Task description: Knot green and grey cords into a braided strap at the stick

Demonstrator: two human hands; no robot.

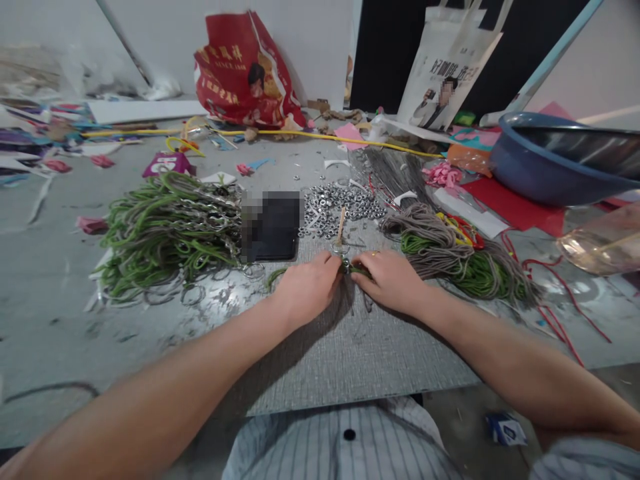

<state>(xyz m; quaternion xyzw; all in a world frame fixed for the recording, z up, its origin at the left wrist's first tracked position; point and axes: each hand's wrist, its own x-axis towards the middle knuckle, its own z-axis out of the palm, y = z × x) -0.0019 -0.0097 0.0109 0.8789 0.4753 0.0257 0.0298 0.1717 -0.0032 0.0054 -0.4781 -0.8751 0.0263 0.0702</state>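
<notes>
At the middle of the table my left hand is closed in a pinch on a green cord, whose end sticks out to its left. My right hand pinches green cord too, just to the right. Small shiny metal pieces sit on the cord between the fingertips; their exact form is too small to tell. Right behind the fingers a thin wooden stick stands up, a metal ring at its foot. Loose metal nuts lie scattered beyond. The fingers hide part of the cord.
Left lies a heap of green and grey cords with metal chains, beside a dark phone-like slab. To the right are bundled cords, red strings and a blue basin. A red bag and white bag stand behind.
</notes>
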